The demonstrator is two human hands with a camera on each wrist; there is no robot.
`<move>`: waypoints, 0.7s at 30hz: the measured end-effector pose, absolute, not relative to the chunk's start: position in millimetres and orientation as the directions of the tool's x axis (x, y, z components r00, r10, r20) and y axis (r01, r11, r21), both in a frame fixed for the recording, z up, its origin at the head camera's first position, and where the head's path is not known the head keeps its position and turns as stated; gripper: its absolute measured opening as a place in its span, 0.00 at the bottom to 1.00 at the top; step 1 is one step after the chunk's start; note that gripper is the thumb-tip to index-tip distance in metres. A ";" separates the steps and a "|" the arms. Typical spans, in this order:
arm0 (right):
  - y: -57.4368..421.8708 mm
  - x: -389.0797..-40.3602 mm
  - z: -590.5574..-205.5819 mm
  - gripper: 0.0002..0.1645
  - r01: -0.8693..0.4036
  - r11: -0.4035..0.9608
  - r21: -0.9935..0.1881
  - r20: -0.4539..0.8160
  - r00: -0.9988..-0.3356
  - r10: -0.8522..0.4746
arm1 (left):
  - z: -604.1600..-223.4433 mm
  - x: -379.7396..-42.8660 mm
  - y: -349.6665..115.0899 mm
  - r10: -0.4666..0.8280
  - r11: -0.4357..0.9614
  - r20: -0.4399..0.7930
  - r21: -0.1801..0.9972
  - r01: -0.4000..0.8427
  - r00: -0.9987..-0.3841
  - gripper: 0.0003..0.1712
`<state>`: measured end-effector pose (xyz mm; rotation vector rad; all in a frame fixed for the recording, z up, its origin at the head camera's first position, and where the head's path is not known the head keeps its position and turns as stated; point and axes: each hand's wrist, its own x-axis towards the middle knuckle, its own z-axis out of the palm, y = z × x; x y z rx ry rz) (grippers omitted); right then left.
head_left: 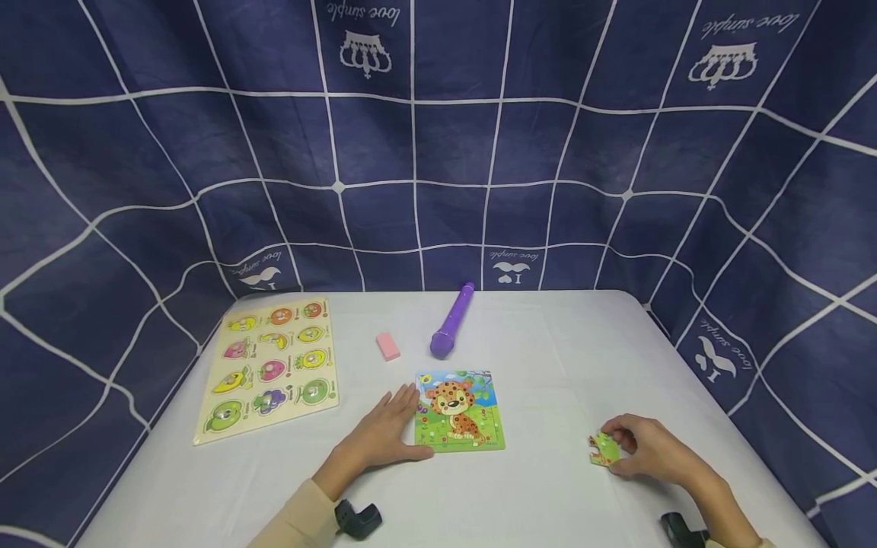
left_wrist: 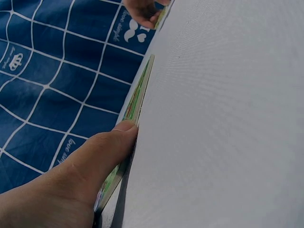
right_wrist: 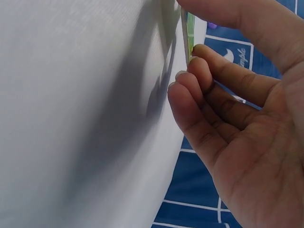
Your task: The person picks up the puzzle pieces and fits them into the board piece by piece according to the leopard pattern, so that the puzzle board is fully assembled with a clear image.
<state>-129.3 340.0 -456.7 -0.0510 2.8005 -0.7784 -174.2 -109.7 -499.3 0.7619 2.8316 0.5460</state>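
Observation:
In the head view a square picture puzzle [head_left: 479, 396] with a spotted leopard cub lies flat in the middle of the table. My left hand [head_left: 385, 434] rests along its left side, fingers extended, with the thumb at the lower left corner. The left wrist view shows that thumb [left_wrist: 111, 147] against the puzzle's edge. Off to the right, my right hand [head_left: 647, 449] pinches a small green puzzle piece [head_left: 606, 450] with notched edges and red marks, thumb below and fingers above. From the right wrist view, the piece [right_wrist: 190, 33] appears edge-on between thumb and fingertips, low over the white cloth.
A wooden fruit peg board [head_left: 266, 407] lies at the left of the white table [head_left: 541, 502]. A pink eraser-like block [head_left: 387, 346] and a purple toy microphone [head_left: 452, 323] sit behind the leopard puzzle. A blue checked curtain [head_left: 452, 137] hangs behind and at both sides.

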 end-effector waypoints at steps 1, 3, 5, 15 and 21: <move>338.8 -129.7 -456.6 0.33 0.028 0.858 -0.513 -0.214 -0.972 -0.096 | -499.2 -174.1 -109.8 0.510 0.805 -0.060 0.384 0.452 -0.858 0.66; 336.2 -131.0 -455.7 0.32 0.008 0.857 -0.514 -0.203 -0.973 -0.113 | -499.2 -174.1 -109.8 0.513 0.804 -0.058 0.384 0.455 -0.857 0.66; 332.8 -132.7 -454.8 0.32 -0.026 0.855 -0.518 -0.184 -0.973 -0.141 | -498.8 -174.2 -109.5 0.514 0.802 -0.057 0.386 0.456 -0.856 0.65; 300.9 -150.6 -457.8 0.30 -0.181 0.835 -0.520 -0.107 -0.956 -0.274 | -499.5 -173.6 -108.7 0.509 0.808 -0.070 0.382 0.448 -0.858 0.65; 272.9 -159.5 -455.0 0.30 -0.205 0.833 -0.513 -0.110 -0.947 -0.301 | -500.8 -173.9 -108.1 0.513 0.806 -0.071 0.384 0.452 -0.855 0.65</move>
